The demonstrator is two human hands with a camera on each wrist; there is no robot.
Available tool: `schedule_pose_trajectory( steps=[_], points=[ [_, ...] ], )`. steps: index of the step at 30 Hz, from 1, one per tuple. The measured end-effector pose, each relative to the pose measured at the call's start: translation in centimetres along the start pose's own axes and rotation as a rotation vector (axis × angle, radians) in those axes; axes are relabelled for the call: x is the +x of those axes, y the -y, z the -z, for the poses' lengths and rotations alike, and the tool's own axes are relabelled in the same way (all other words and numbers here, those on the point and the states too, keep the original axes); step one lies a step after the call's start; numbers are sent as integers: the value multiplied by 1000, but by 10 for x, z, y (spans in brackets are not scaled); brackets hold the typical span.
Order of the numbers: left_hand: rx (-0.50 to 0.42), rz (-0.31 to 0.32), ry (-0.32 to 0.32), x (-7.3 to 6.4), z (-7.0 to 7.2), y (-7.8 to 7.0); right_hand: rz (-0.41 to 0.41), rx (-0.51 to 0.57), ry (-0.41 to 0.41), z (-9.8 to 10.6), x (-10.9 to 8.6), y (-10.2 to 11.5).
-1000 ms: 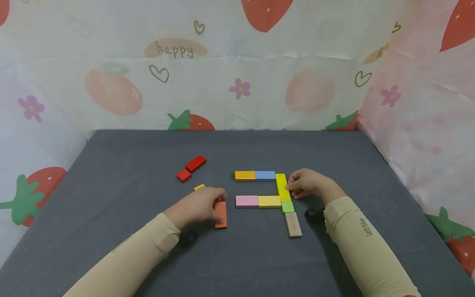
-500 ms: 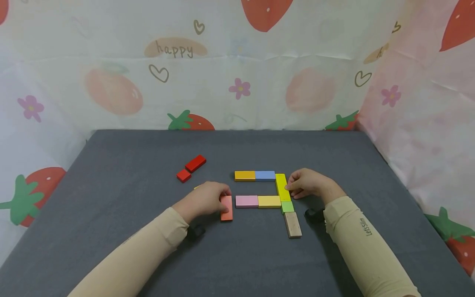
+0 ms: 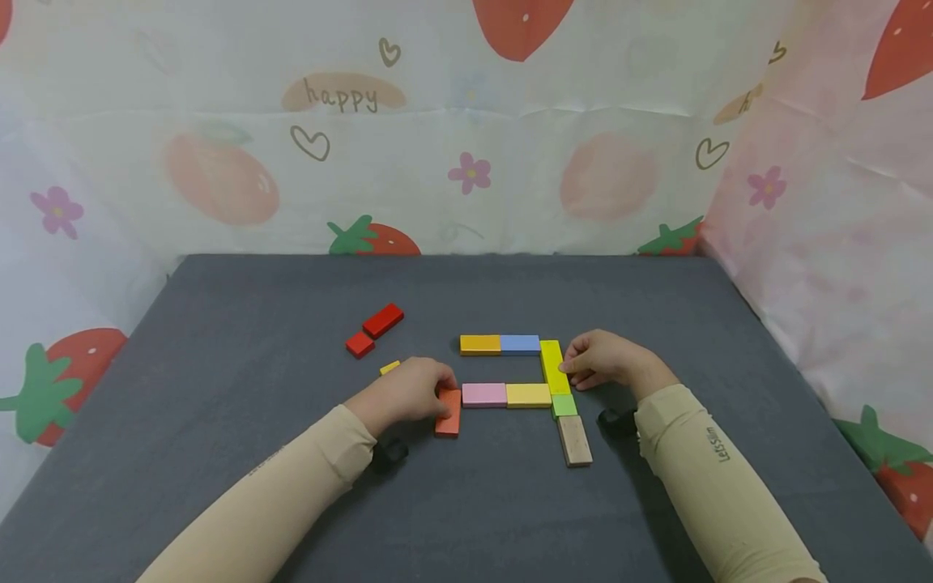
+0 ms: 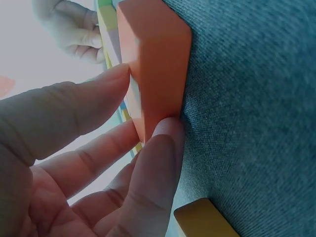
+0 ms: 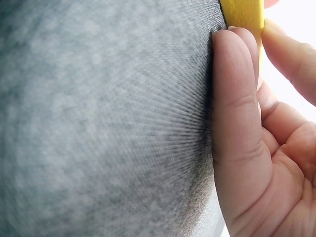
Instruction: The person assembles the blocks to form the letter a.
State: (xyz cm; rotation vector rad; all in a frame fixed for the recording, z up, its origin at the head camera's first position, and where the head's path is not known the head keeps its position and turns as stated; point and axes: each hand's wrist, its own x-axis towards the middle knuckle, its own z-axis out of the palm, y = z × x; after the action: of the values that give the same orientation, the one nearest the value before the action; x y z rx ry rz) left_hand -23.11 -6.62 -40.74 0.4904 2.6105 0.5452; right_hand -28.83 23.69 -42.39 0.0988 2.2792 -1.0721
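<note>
My left hand (image 3: 408,393) pinches an orange wooden block (image 3: 450,423) between thumb and fingers. In the left wrist view the block (image 4: 165,69) is tilted off the cloth, or seems so from this close. Its upper right side lies right by the left end of a pink block (image 3: 484,395); whether they touch, I cannot tell. A cream-yellow block (image 3: 528,395) continues the pink one to a long bright yellow block (image 3: 554,367). My right hand (image 3: 612,360) holds that yellow block at its right edge, fingertips low against its side and another on top (image 5: 244,15).
An amber block (image 3: 479,345) and a blue block (image 3: 520,345) form the upper row. Below the bright yellow block come a green block (image 3: 564,405) and a bare wood block (image 3: 575,441). Two red blocks (image 3: 382,321) lie upper left. A yellow block (image 3: 389,368) is partly behind my left hand.
My left hand has carried the orange block rightward and slightly up, to beside the pink block, then a little lower in the last half second. My right hand has stayed in place.
</note>
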Motion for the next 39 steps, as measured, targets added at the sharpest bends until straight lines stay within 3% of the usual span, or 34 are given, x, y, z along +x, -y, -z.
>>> schedule_pose_trajectory(
  steps=[7, 16, 25, 33, 39],
  points=[
    [-15, 20, 4, -1, -1, 0, 11, 4, 8, 0, 0, 0],
    [3, -14, -15, -4, -3, -3, 20, 1, 8, 0, 0, -1],
    [-22, -3, -18, -5, -3, -2, 24, -4, 5, 1, -1, 0],
    [-38, -29, -72, -12, 10, 10, 16, -3, 2, 0, -2, 2],
    [-85, 19, -118, -25, 23, 26, 32, -7, 6, 0, -2, 0]
  ],
)
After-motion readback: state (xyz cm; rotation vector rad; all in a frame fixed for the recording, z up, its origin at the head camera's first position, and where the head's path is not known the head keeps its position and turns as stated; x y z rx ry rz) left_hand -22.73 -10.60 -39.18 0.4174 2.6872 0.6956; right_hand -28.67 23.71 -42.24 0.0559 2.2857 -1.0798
